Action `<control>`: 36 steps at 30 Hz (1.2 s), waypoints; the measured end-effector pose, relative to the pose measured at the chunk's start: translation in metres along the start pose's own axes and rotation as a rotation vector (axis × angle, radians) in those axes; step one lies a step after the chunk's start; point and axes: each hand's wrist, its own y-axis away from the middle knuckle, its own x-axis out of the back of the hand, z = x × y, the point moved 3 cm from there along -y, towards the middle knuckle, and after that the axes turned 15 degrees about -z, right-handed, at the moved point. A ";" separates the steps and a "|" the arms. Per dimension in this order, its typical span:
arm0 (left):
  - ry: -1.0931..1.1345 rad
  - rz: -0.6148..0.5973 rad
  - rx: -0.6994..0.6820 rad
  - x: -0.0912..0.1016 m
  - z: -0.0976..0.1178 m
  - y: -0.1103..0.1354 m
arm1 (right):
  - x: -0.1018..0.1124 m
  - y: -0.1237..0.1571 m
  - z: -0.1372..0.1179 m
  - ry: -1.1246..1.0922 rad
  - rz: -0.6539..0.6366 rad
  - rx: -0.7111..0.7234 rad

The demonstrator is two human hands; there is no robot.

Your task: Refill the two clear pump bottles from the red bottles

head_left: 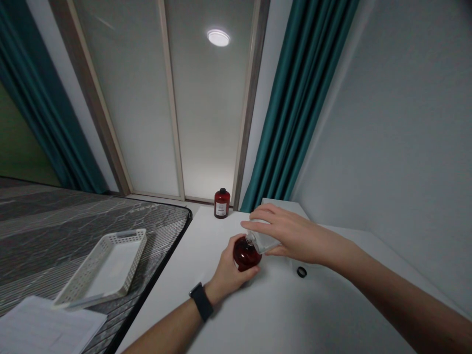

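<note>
My left hand (pixel 229 273) is wrapped round a small dark red bottle (pixel 246 254) that stands on the white table (pixel 265 314). My right hand (pixel 291 233) grips a clear, flat-sided bottle (pixel 262 242) from above and tilts it so its neck meets the top of the red bottle. A small black cap (pixel 301 272) lies on the table just right of the two bottles, below my right wrist. A black watch (pixel 201 301) sits on my left wrist.
A second dark red bottle with a white label (pixel 221 203) stands at the table's far edge by the teal curtain (pixel 295 108). Left of the table a white perforated tray (pixel 105 268) and white paper (pixel 44 329) lie on a grey patterned mattress (pixel 66 221).
</note>
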 end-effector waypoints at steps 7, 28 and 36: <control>0.009 -0.011 0.020 0.000 -0.003 0.002 | -0.016 0.009 0.009 -0.183 0.017 -0.079; -0.068 0.011 0.100 0.003 -0.008 0.002 | -0.167 0.010 0.034 -1.160 0.683 -0.190; -0.096 0.013 0.117 0.002 -0.013 0.002 | -0.199 0.006 0.026 -1.185 0.925 -0.497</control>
